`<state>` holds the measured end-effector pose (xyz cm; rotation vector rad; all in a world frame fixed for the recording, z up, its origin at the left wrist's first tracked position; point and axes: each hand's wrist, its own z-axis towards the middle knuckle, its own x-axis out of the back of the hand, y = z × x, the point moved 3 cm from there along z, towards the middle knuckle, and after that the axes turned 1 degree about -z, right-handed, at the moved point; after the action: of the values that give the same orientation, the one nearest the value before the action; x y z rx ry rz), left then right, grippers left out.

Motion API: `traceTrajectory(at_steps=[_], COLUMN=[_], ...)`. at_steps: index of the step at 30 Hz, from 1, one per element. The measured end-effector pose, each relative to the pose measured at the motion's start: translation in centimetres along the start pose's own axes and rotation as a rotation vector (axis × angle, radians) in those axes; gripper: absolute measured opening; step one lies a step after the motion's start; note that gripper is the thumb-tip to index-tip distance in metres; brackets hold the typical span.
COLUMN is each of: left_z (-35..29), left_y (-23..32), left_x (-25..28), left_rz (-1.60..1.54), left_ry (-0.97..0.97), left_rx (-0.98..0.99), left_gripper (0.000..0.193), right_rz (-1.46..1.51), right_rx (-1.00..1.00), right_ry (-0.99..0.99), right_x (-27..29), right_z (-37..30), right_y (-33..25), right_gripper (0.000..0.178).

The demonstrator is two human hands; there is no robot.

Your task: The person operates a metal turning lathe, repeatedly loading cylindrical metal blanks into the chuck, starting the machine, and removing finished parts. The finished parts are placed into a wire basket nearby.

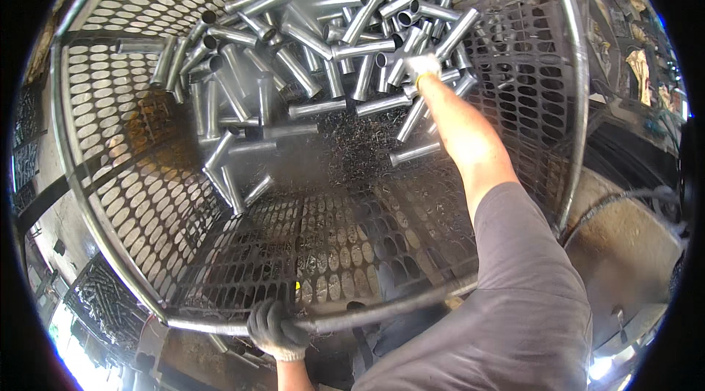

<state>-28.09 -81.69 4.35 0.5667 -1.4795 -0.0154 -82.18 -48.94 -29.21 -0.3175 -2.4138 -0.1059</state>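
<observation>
My left hand, in a dark-palmed knit glove, is closed over the near rim of a large perforated metal basket. Stretched far into the basket, my right hand wears a pale glove and is at the right side of a heap of shiny metal tubes. The tubes have flared ends and lie at all angles. Blur and the angle hide the right fingers, so whether they grip a tube cannot be told. A single tube lies apart below my right wrist.
The basket's wall of oval holes curves up on the left, and another wall stands on the right. Dark metal shavings litter the basket floor. Outside at lower left is a crate of metal parts.
</observation>
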Motion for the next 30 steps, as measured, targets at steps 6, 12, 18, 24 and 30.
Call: traceTrajectory(at_steps=[6, 12, 18, 24, 30], left_z=[1.3, 2.0, 2.2, 1.0, 1.4], left_y=[1.4, 2.5, 2.4, 1.5, 1.4], left_x=[0.4, 0.5, 1.3, -0.2, 0.0], left_rz=[0.051, 0.188, 0.225, 0.083, 0.027], left_ry=[-0.163, -0.222, -0.234, -0.18, -0.105], left_rx=[0.036, 0.025, -0.053, 0.076, 0.033], left_gripper=[0.039, 0.034, 0.03, 0.034, 0.029], right_rz=[0.232, 0.297, -0.013, -0.247, -0.233], right_rx=[-0.232, -0.084, 0.122, 0.116, 0.271], right_ry=[0.262, 0.339, 0.495, 0.229, 0.433], right_x=[-2.3, -4.0, 11.3, 19.5, 15.3], right_z=[9.2, 8.0, 0.9, 9.8, 3.1], right_y=[-0.2, 2.7, 5.3, 9.3, 8.7], right_gripper=[0.102, 0.065, 0.055, 0.068, 0.054])
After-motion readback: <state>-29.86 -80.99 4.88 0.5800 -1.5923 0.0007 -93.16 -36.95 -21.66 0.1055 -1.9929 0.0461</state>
